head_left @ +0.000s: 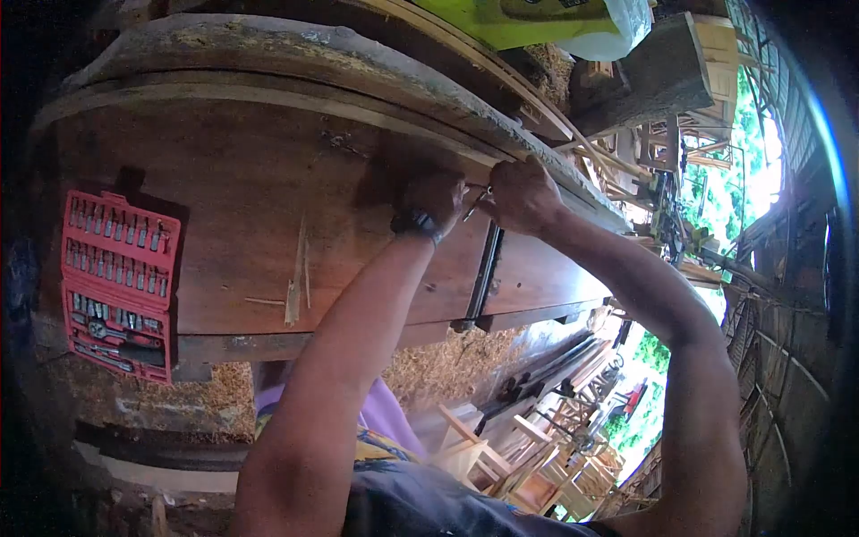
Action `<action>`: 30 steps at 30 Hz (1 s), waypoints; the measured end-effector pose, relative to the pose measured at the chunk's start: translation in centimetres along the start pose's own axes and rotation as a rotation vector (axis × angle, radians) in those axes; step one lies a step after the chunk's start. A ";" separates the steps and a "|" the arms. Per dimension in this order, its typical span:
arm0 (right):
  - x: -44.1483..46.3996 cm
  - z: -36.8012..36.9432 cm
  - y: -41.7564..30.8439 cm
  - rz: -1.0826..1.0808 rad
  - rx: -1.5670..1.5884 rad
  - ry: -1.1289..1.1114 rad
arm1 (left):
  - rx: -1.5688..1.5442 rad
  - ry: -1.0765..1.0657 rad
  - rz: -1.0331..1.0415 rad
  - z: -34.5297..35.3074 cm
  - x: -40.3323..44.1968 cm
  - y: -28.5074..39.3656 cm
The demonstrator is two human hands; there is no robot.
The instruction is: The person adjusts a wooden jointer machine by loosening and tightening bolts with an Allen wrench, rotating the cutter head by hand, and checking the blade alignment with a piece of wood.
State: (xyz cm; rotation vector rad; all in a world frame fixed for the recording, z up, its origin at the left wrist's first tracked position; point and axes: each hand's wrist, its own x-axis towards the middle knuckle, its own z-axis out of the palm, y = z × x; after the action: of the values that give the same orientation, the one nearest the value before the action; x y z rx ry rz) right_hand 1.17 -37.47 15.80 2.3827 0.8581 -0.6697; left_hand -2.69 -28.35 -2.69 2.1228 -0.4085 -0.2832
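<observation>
In the head view, the small metal piece (477, 206) sits between the hands, just above the frame's middle. The right hand (526, 197) has a narrow grip, seemingly pinching the piece; whether the left hand (436, 197) holds it too, I cannot tell. Handling it well calls for a light fingertip pinch, steady wrists, and keeping it low over the wooden counter (233, 215), clear of the dark bar (488, 268) below. The red socket case (118, 285) lies open at left, well apart.
</observation>
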 end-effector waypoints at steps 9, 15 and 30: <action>0.8 1.4 0.8 0.887 1.345 -0.586 | -0.177 -0.047 -0.055 -0.1 -0.1 0.1; -2.0 -0.8 0.5 0.082 0.007 0.035 | -0.055 -0.026 0.004 -0.6 -0.1 0.3; 1.2 2.6 0.9 0.698 1.216 -0.470 | -0.091 -0.058 -0.056 -1.7 -0.5 0.7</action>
State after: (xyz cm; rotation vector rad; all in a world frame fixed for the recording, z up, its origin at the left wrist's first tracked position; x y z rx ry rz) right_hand 1.93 -39.18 13.37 2.9245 -0.8274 -1.6158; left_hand -2.68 -27.21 -1.09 2.0431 -0.3632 -0.3889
